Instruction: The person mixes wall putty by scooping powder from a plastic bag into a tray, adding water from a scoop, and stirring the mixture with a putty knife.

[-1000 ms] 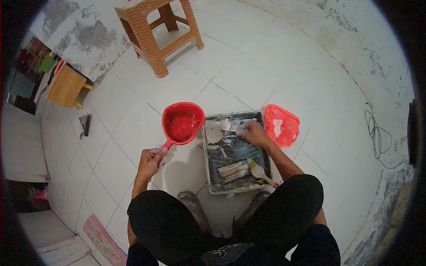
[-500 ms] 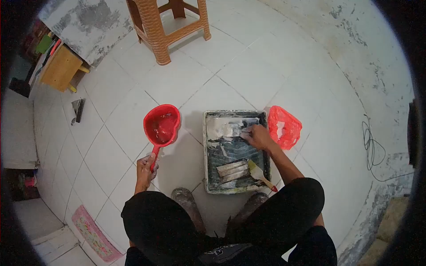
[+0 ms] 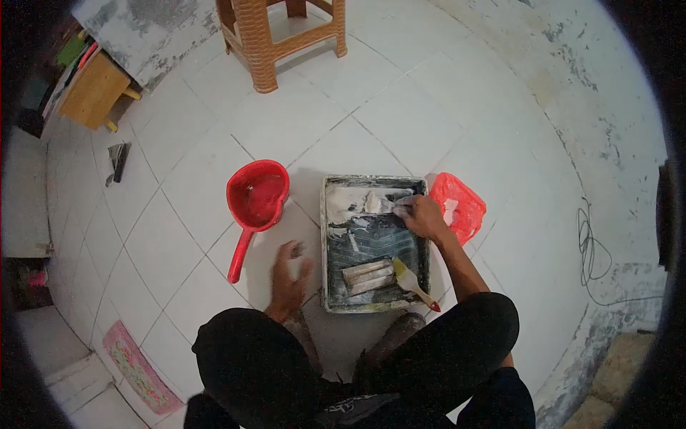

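Note:
My right hand (image 3: 423, 216) is closed around a small putty knife (image 3: 383, 205), its blade in white paste (image 3: 346, 203) at the far end of a black paint tray (image 3: 324, 243). My left hand (image 3: 287, 280), slightly blurred, hangs with fingers apart and holds nothing, left of the tray. Beside it on the floor rests a red heart-shaped dipper (image 3: 243, 250), its handle toward me. A flat, paste-smeared piece (image 3: 368, 276) lies in the tray's near part. Next to it, a paintbrush (image 3: 409, 279) leans over the tray's right edge.
An open red plastic bag (image 3: 468, 207) with white material lies right of the tray. A brown plastic stool (image 3: 261, 50) stands ahead. Another scraper (image 3: 119, 161) lies at far left, near a small wooden stool (image 3: 96, 89). A thin cable (image 3: 592, 247) coils at right.
My left hand has let go of the dipper's handle and moved right, toward the tray. My right hand has shifted slightly right with the putty knife, whose blade shows more now.

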Action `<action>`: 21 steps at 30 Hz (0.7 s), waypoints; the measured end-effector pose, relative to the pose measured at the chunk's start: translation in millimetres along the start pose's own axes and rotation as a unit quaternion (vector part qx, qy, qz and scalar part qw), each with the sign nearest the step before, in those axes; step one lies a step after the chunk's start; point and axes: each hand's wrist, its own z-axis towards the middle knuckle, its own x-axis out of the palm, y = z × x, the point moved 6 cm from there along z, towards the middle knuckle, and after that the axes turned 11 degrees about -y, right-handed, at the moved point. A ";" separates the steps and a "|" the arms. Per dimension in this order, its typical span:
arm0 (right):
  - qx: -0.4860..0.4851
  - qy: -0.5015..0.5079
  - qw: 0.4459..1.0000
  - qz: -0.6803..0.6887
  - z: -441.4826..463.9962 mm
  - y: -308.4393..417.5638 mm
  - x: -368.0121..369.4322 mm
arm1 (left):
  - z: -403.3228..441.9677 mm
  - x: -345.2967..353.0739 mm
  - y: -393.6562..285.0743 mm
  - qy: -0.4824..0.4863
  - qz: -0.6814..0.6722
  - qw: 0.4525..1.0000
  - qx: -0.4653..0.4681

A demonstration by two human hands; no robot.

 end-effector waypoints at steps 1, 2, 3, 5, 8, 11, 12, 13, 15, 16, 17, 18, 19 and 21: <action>0.033 0.019 0.999 -0.011 -0.5 -3.3 -1.6 | -1.7 28.8 24.5 -0.002 -0.010 0.999 -0.040; 0.029 0.020 0.999 -0.014 -0.6 -7.3 0.7 | -0.4 59.0 59.5 -0.003 -0.021 0.997 -0.079; 0.021 0.006 0.999 -0.027 -2.6 -15.5 5.3 | 5.2 75.7 74.5 -0.005 -0.023 0.997 -0.079; 0.015 -0.006 0.999 -0.041 -8.4 -16.8 4.7 | 14.8 102.8 92.5 0.019 -0.145 0.980 -0.135; -0.037 0.014 0.997 0.071 -14.0 17.1 -0.3 | 12.7 111.6 82.5 -0.011 -0.104 0.981 -0.163; -0.017 0.090 0.995 0.031 -19.4 36.6 21.8 | 14.8 110.1 73.8 -0.011 -0.160 0.980 -0.115; -0.071 0.071 0.995 -0.015 -19.2 49.3 28.5 | 14.8 109.0 73.3 -0.014 -0.160 0.980 -0.116; -0.125 0.051 0.989 -0.060 -16.2 62.8 34.1 | 14.8 108.6 74.7 -0.007 -0.126 0.984 -0.129; -0.130 0.050 0.988 -0.068 -6.5 81.2 48.7 | 14.6 110.8 77.8 -0.004 -0.091 0.986 -0.141; -0.128 0.047 0.988 -0.075 -4.8 85.1 53.8 | 15.3 109.8 76.5 -0.041 -0.064 0.993 -0.095; -0.122 0.026 0.992 -0.037 -2.9 82.3 58.4 | 15.6 106.4 74.2 -0.076 -0.036 0.995 -0.047; -0.120 0.023 0.992 -0.036 -3.9 82.6 61.2 | 14.3 104.0 76.1 -0.075 -0.035 0.996 -0.045; -0.111 -0.006 0.994 -0.024 -4.4 82.1 59.7 | 12.7 105.1 83.6 -0.042 -0.018 0.995 -0.086; -0.106 -0.037 0.994 -0.015 3.6 79.0 49.0 | 15.8 108.3 89.7 -0.014 -0.006 0.992 -0.124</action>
